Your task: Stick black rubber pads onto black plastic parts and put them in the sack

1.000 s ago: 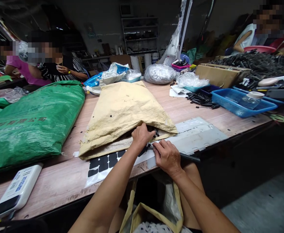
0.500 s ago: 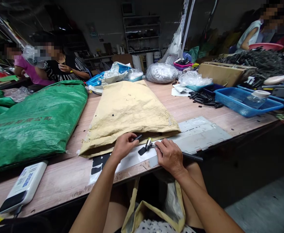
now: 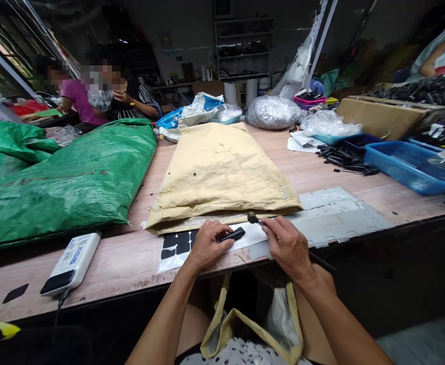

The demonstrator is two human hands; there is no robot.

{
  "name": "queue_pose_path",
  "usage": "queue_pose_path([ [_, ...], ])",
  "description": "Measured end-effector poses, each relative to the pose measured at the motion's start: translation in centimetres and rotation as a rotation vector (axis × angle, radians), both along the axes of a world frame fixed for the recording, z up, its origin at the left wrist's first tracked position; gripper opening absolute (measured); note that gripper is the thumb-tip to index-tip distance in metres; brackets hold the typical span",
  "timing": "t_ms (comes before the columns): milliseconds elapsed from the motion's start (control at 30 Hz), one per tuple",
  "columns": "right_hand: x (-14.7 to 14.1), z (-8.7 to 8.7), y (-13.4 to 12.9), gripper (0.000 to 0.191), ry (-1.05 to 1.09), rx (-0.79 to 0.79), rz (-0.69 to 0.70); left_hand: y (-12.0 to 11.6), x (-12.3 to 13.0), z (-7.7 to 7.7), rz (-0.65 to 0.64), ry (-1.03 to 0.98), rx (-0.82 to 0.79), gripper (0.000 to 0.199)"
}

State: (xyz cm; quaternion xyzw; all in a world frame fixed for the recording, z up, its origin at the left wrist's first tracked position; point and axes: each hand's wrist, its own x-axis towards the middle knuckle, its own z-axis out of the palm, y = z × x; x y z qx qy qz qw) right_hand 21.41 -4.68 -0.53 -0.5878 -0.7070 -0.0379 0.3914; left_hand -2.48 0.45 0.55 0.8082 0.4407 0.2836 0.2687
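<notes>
My left hand (image 3: pixel 210 244) is closed on a small black part (image 3: pixel 234 234), which points right over a white sheet (image 3: pixel 254 234) at the table's edge. My right hand (image 3: pixel 287 243) grips a small hammer, its dark round head (image 3: pixel 252 217) raised just right of the black part, not touching it. Beside my left wrist lie black rounded stickers (image 3: pixel 176 244) on a backing sheet. A yellow woven sack (image 3: pixel 222 172) lies flat behind both hands. Under my right hand a grey plate (image 3: pixel 336 215) stretches right.
On the left are a green sack (image 3: pixel 81 187) and a white power bank (image 3: pixel 72 263) with a cable. A blue tray (image 3: pixel 408 170), black parts (image 3: pixel 346 159) and a cardboard box (image 3: pixel 382 119) are at the right. People sit across the table at left; another person is at far right.
The view has turned left. The hammer head has lifted off a black sticker. The black part in my left hand now lies low over the white sheet, where that sticker was.
</notes>
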Motion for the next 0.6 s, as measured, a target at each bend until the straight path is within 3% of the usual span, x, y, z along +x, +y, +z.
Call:
queue_pose_path([
  [167, -1.5, 1.3, -1.0, 0.024, 0.178, -0.03, 0.158, 0.0, 0.0, -0.3, 0.0, 0.002, -0.002, 0.018],
  [600, -3.6, 1.2, -2.2, 0.031, -0.059, -0.067, 0.18, 0.0, 0.2, -0.3, 0.027, 0.012, -0.005, 0.01],
])
